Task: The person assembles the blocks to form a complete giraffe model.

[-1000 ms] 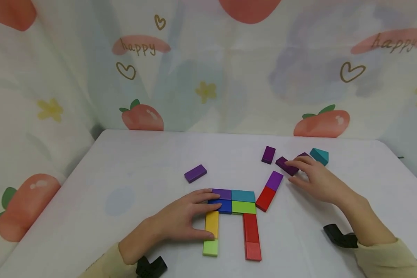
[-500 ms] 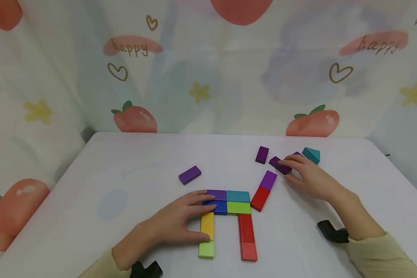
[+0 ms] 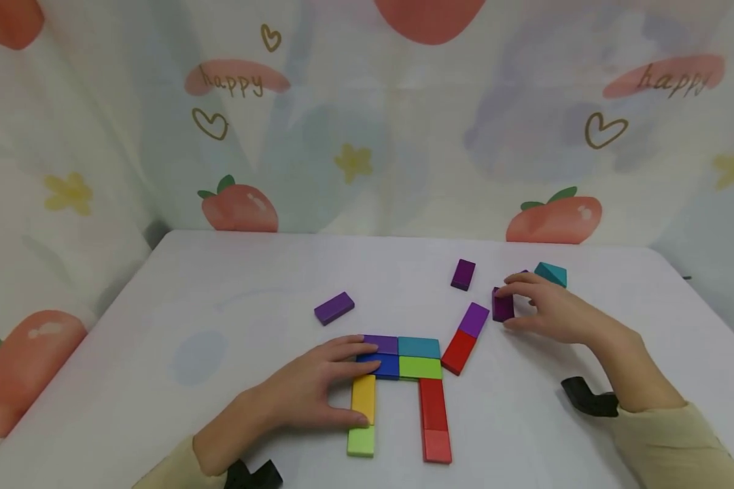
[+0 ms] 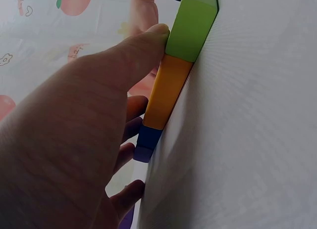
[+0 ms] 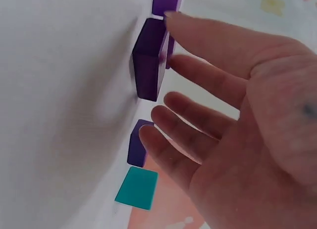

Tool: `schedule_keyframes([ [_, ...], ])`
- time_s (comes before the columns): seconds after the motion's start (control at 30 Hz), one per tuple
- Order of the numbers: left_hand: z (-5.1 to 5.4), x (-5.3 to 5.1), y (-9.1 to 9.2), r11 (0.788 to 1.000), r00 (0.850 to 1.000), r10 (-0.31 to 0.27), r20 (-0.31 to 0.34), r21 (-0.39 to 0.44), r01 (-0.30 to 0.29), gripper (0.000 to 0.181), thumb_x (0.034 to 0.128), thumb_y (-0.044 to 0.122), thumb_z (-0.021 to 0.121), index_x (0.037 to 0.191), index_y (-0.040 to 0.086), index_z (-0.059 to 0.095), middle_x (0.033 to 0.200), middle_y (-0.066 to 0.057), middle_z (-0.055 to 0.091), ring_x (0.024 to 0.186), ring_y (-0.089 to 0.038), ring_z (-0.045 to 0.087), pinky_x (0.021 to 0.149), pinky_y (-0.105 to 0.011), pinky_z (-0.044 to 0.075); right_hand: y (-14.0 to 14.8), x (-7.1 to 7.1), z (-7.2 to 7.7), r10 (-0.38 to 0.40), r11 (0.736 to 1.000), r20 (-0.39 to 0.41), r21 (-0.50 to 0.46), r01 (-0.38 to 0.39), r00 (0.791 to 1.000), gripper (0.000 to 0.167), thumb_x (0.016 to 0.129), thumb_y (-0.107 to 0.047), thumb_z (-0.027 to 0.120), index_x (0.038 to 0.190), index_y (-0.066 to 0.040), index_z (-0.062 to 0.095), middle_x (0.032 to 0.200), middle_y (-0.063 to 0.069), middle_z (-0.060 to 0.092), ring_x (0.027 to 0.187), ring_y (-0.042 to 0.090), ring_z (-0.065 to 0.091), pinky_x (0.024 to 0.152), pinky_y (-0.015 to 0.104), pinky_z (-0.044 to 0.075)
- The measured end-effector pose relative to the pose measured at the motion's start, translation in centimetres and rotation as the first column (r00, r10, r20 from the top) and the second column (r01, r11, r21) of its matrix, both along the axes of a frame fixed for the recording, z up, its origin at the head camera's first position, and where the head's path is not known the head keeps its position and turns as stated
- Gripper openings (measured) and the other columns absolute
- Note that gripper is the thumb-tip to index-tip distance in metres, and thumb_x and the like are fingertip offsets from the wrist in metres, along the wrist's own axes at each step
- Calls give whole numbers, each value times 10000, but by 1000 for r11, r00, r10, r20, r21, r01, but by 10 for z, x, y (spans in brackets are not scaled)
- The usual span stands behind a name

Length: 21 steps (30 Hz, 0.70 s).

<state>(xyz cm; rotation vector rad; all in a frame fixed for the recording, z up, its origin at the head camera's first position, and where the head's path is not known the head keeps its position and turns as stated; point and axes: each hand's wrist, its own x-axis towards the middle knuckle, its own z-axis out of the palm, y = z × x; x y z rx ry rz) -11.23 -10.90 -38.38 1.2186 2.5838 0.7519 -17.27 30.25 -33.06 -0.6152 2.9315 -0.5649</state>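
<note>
A white tabletop (image 3: 128,326) fills the lower frame, backed by a fabric backdrop (image 3: 422,136) printed with fruit, hearts and "happy". At lower centre, the left hand (image 3: 312,387) is spread and relaxed, gripping nothing, its fingertips on a violet block (image 3: 387,343) and a blue block (image 3: 390,371), its thumb beside a yellow block (image 3: 363,399) and a light green block (image 3: 361,443). Right of centre, the right hand (image 3: 553,309) pinches a dark purple rectangular block (image 3: 503,309) between thumb and index finger, other fingers loosely bent; whether the block is lifted, I cannot tell. A teal triangular block (image 3: 553,273) lies just behind that hand, at centre right.
</note>
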Motion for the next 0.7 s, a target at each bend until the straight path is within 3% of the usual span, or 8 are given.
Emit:
schedule_keyframes([
  [0.13,2,0,-2,1000,999,8,33,-3,-8,739,863,659,665,1485,282,534,1583,159,349,1496,-135,222,1141,-494,343,0,-8,-3,10,999,38,-40,-9,999,445,843,-176,827,1223,-14,663,1234,202,591,1161,431,520,899,582,533],
  [0.3,4,-2,-2,1000,1000,1,28,3,-2,742,870,684,634,1487,286,531,1585,165,342,1497,-134,219,1136,-503,347,1,-13,-2,-37,997,-10,-73,36,999,427,849,-165,825,1203,12,664,1150,140,649,1075,383,581,904,568,527],
  [0.43,3,-1,-2,1000,1000,-6,7,9,6,736,875,678,634,1485,281,533,1585,163,342,1497,-134,220,1138,-497,346,-5,-17,-4,-59,994,-68,-98,52,996,432,871,-170,807,1220,32,655,1163,179,658,1068,396,583,924,581,500],
  [0.7,3,-1,-2,1000,1000,-5,21,2,5,742,871,679,637,1486,278,532,1585,163,342,1496,-125,214,1143,-490,340,-12,-28,-14,-84,992,2,-95,83,996,434,957,-200,718,1291,54,609,1249,245,613,1168,449,545,965,604,482],
])
